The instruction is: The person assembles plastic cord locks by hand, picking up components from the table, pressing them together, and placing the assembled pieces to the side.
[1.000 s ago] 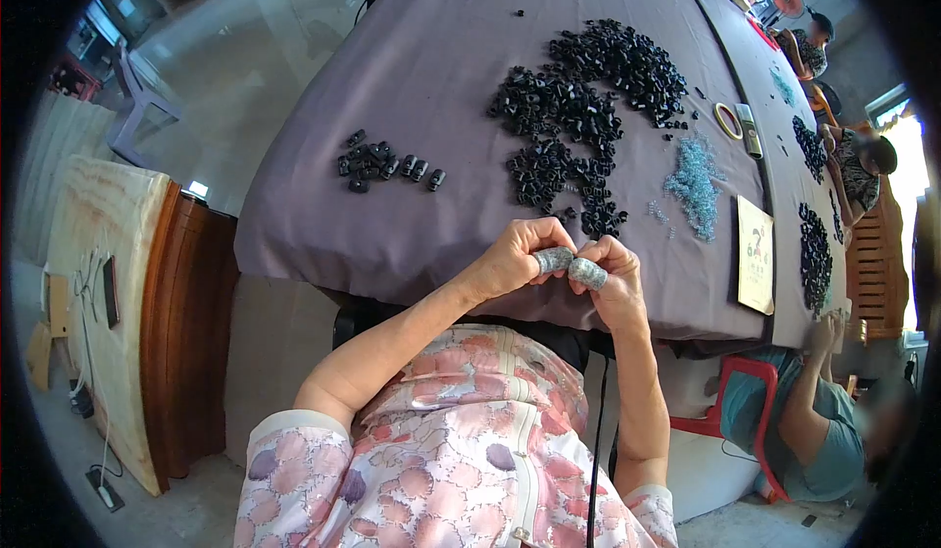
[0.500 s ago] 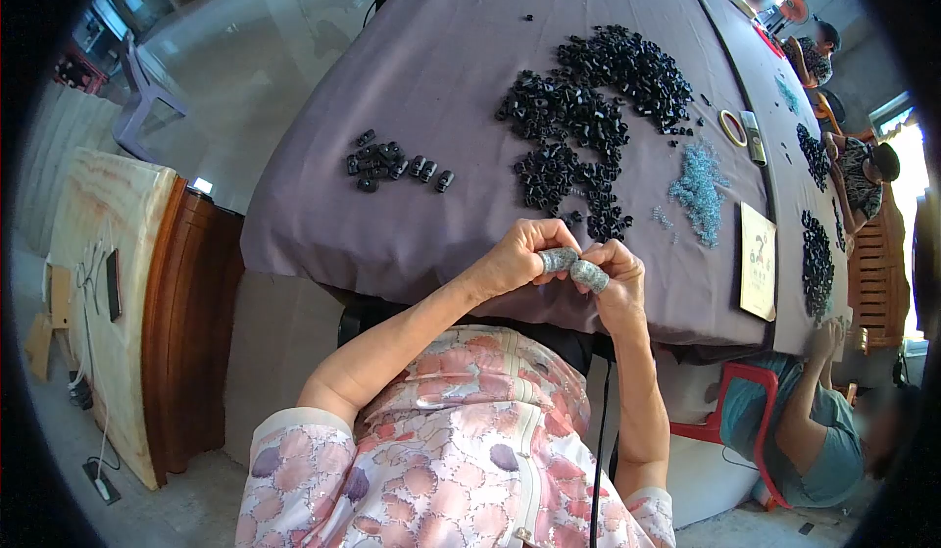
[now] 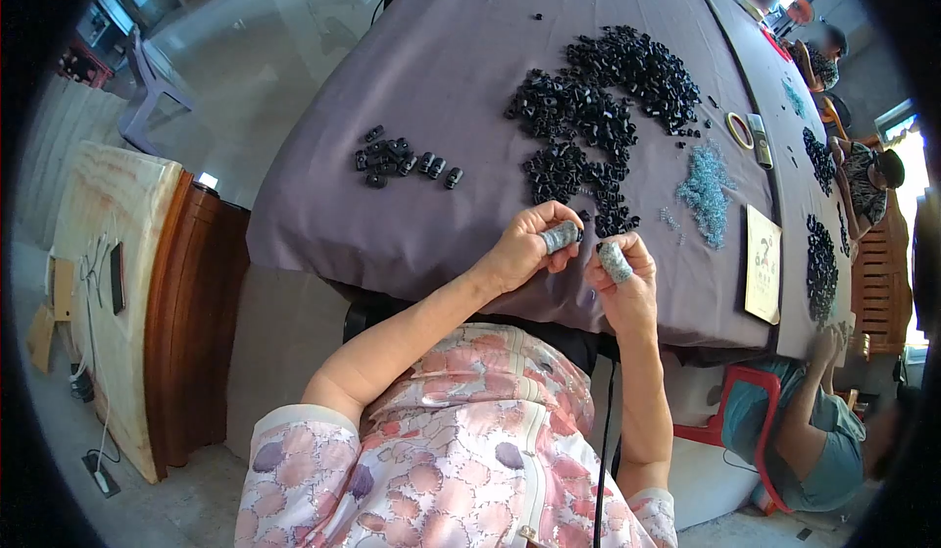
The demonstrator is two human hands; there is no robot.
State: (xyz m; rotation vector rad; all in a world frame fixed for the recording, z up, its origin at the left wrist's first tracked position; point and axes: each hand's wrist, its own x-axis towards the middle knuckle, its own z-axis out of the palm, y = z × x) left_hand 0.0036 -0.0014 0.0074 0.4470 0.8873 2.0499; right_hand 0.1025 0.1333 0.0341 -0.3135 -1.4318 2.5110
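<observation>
My left hand (image 3: 534, 246) and my right hand (image 3: 623, 278) are raised at the near table edge, a small gap between them. Grey wrapping covers a finger on each. Small black bits show at the fingertips of both hands, each pinched between thumb and finger. Just beyond lies a large pile of small black parts (image 3: 578, 107) on the grey-purple cloth (image 3: 412, 58). To the left sits a small group of black pieces (image 3: 387, 159). Small clear-blue pieces (image 3: 704, 195) are heaped on the right.
A tape roll (image 3: 740, 130), a light box-like item (image 3: 760, 141) and a printed booklet (image 3: 763, 266) lie on the right. Other people sit along the far right side, one on a red chair (image 3: 727, 401). A wooden cabinet (image 3: 181, 332) stands at the left.
My hands were touching and have now moved apart, with black bits showing at the fingertips. The view has shifted slightly.
</observation>
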